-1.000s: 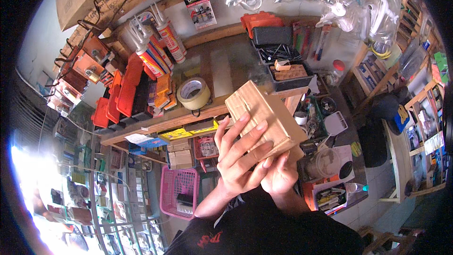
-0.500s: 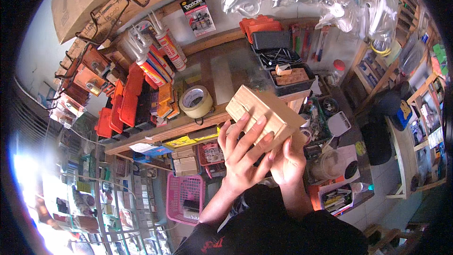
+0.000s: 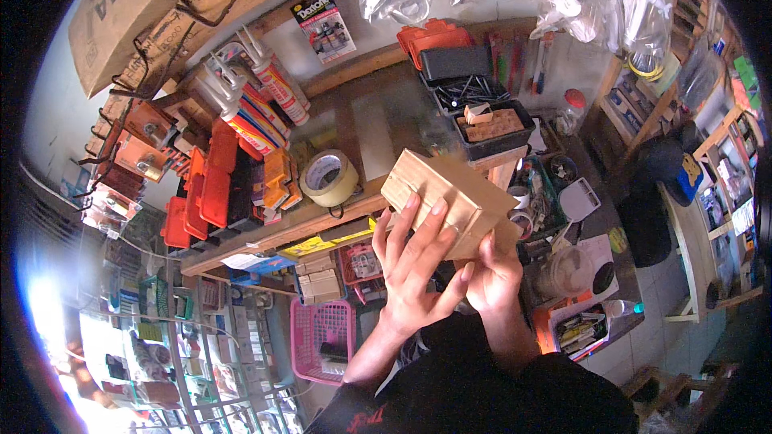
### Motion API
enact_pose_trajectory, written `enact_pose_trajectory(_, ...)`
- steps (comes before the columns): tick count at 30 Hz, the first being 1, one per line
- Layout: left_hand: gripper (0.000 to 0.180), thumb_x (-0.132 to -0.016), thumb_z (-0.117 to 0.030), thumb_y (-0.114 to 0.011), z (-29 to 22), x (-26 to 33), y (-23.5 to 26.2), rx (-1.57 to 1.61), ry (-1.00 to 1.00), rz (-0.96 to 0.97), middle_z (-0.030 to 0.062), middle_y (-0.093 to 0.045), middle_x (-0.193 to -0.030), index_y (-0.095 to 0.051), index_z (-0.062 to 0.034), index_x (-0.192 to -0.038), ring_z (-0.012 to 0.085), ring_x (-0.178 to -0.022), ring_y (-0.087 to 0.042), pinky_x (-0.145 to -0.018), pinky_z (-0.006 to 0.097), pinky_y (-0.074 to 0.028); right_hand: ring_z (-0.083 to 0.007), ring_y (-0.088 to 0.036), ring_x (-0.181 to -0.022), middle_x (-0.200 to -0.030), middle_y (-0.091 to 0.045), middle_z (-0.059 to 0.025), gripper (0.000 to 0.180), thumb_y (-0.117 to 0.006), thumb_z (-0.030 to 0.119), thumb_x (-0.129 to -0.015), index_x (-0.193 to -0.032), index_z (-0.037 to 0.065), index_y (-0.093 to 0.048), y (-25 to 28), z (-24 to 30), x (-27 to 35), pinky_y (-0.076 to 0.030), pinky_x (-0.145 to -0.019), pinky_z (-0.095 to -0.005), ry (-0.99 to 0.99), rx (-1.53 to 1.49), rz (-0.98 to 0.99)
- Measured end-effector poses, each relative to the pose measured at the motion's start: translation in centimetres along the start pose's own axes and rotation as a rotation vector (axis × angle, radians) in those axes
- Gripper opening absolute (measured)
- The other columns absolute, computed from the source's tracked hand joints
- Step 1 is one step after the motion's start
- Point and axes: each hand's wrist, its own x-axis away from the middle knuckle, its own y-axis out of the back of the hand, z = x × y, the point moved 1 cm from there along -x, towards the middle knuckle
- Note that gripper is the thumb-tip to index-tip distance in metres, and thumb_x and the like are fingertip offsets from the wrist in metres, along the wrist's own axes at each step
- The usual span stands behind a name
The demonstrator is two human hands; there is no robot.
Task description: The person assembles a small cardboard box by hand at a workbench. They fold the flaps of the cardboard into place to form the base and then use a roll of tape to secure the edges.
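A small brown cardboard box is held up in front of my chest, tilted, with one corner pointing up and to the left. My left hand supports its near side, the spread fingers lying against the cardboard and the thumb apart below them. At the lower right end, my right hand grips the box with its thumb up near a flap; its other fingers are mostly hidden. What the box contains cannot be seen.
Beyond the box is a wooden shelf bearing a tape roll, sealant tubes, orange-lidded cases and a black bin of screws. A pink basket is at lower left. Plastic bags hang above.
The view has shifted slightly, so the shelf items sit a little further left. The box stays between both hands, and my left fingers have shifted slightly against it.
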Motion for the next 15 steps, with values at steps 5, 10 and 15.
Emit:
enact_pose_trajectory(5, 0.041, -0.084, -0.025, -0.068, 0.8, 0.0, -0.6, -0.052, -0.110, -0.015, 0.0169, -0.057, -0.138, -0.063, -0.0079, -0.122, 0.0417, -0.134, -0.045, -0.111, 0.057, -0.027, -0.0256, -0.053, -0.125, -0.134, -0.054, -0.0125, 0.056, -0.062, 0.021, -0.096, -0.143, 0.002, -0.038, -0.3, 0.8, -0.2, -0.042, -0.105, -0.0442, -0.027, 0.041, -0.055)
enact_pose_trajectory(10, 0.044, -0.080, -0.027, -0.074, 0.7, 0.3, -0.4, -0.104, -0.095, -0.027, 0.0101, -0.058, -0.138, -0.066, -0.0138, -0.121, 0.0347, -0.134, -0.046, -0.112, 0.056, -0.024, -0.0246, -0.055, -0.122, -0.131, -0.057, -0.0117, 0.054, -0.064, 0.023, -0.094, -0.139, 0.000, -0.043, -0.5, 1.4, -0.7, -0.042, -0.105, -0.0423, -0.090, 0.060, -0.057)
enact_pose_trajectory(15, 0.051, -0.075, -0.032, -0.081, 1.7, -0.4, 0.5, -0.125, -0.118, 0.172, 0.0089, -0.050, -0.144, -0.066, -0.0238, -0.123, 0.0364, -0.135, -0.041, -0.109, 0.058, -0.027, -0.0220, -0.059, -0.117, -0.127, -0.059, -0.0101, 0.050, -0.062, 0.021, -0.096, -0.137, -0.001, -0.045, 0.5, 2.7, -1.3, -0.046, -0.100, -0.0393, -0.157, 0.074, -0.122)
